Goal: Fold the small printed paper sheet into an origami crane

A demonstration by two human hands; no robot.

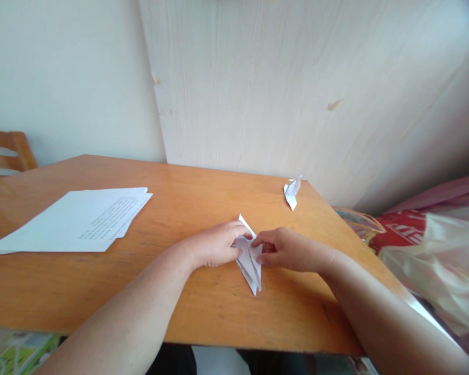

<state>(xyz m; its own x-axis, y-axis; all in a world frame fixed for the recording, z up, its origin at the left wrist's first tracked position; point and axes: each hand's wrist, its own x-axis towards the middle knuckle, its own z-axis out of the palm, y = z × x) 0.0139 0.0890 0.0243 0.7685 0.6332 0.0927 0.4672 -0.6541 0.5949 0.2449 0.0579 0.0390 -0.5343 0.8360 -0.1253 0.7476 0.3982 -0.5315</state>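
Observation:
A piece of folded white paper (250, 260), long and pointed at both ends, lies on the wooden table between my hands. My left hand (222, 244) grips its left side, with the fingers over the top and the thumb lower down at the edge. On the other side, my right hand (283, 249) pinches the paper's right edge between curled fingers and thumb. Two narrow points of the paper stick out toward me below the hands. Part of its upper half is hidden under my left fingers.
A stack of white sheets (58, 219), printed along one side, lies on the table (203, 192) at the left. A small folded paper figure (292, 194) sits near the back right corner. Bags (441, 260) crowd the right side, and a wooden chair (21, 151) stands at far left.

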